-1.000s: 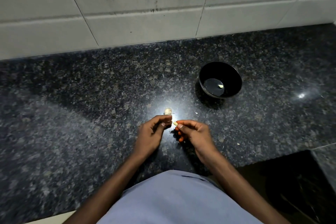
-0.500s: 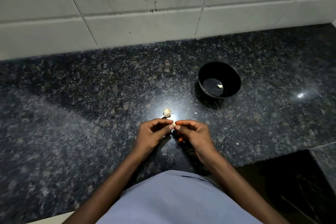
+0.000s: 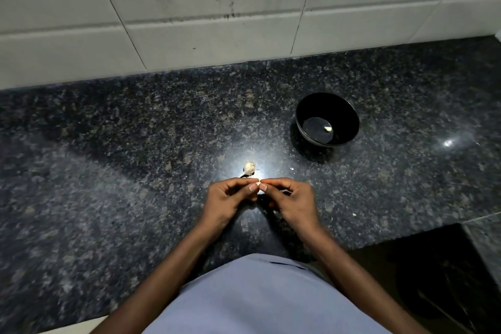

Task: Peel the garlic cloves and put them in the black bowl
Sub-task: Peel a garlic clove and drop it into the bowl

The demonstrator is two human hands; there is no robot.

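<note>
From the head view, both forearms reach forward over the dark speckled bench, and the hands meet at its middle, fingertips together. The left hand has its thumb and curled fingers pinching a small pale clove, and the right hand pinches the same clove from the other side, thumb and forefinger pressed on it, the remaining fingers curled beneath. The clove is mostly hidden between the fingertips, so how much skin remains on it cannot be told.

Just beyond the hands, a garlic piece lies on the bench in a bright patch of reflected light. A few pale scraps lie on the bench to the right.

The bowl stands upright on the bench, well apart from the hands, further back and to the right. One peeled clove lies on its flat bottom, near the right side.

A tiled wall rises behind the bench.
</note>
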